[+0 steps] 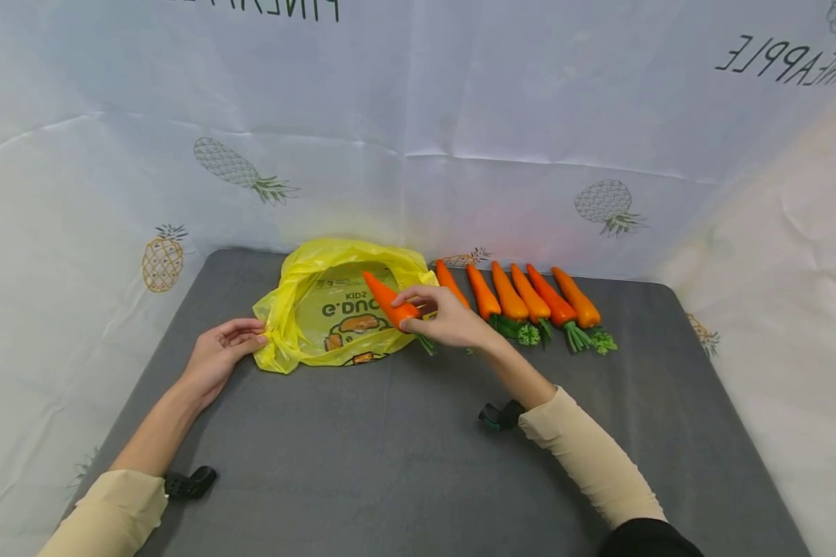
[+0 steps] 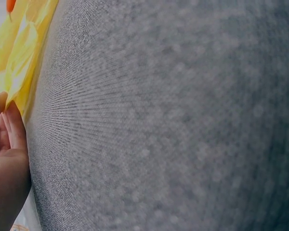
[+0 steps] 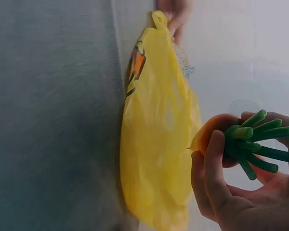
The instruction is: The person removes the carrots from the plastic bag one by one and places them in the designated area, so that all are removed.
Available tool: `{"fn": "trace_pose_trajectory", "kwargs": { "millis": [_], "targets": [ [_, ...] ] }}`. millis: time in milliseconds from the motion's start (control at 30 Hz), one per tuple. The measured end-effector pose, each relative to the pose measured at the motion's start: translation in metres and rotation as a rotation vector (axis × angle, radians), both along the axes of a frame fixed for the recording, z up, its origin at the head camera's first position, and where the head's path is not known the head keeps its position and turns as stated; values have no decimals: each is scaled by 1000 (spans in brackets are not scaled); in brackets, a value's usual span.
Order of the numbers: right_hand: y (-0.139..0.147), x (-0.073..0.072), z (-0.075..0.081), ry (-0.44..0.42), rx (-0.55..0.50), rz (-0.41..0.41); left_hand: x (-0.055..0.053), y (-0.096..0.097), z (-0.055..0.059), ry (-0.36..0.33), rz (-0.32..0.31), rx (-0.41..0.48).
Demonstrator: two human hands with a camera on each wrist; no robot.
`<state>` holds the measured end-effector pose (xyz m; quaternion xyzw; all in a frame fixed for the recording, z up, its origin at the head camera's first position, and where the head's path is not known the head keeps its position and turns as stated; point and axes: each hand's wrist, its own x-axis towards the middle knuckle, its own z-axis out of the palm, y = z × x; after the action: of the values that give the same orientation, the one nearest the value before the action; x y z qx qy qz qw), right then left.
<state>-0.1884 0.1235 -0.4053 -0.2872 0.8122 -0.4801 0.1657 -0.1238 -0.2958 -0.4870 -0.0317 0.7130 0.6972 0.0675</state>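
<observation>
A yellow plastic bag (image 1: 289,290) lies on the grey table with its mouth spread wide and printed lettering showing inside. My left hand (image 1: 217,354) pinches the bag's left edge between thumb and fingers; the left wrist view shows the same pinch on the yellow plastic (image 2: 26,53). My right hand (image 1: 449,316) grips an orange carrot (image 1: 385,300) by its thick end, the tip pointing up and left over the bag's opening. In the right wrist view the carrot's green stem stubs (image 3: 253,144) face the camera, and the bag (image 3: 154,144) is beyond the hand.
Several more carrots (image 1: 507,294) with green tops lie in a row right of the bag, at the table's back edge. One carrot (image 1: 449,278) is partly hidden behind my right hand. A white cloth (image 1: 460,116) with pineapple prints hangs behind the grey table (image 1: 362,456).
</observation>
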Motion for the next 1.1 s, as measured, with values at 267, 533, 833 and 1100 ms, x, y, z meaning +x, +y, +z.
{"fn": "trace_pose_trajectory", "kwargs": {
  "millis": [267,533,833,1100],
  "targets": [
    [54,37,-2,-32,5,-89,1,0,2,1,-4,-19],
    [90,67,-12,-29,24,-137,0,-1,2,-5,3,-49],
    [102,90,-23,-18,37,-154,1,-1,1,-17,16,-68],
    [111,101,-33,-4,43,-136,0,1,1,-9,12,-57]
  ]
}}
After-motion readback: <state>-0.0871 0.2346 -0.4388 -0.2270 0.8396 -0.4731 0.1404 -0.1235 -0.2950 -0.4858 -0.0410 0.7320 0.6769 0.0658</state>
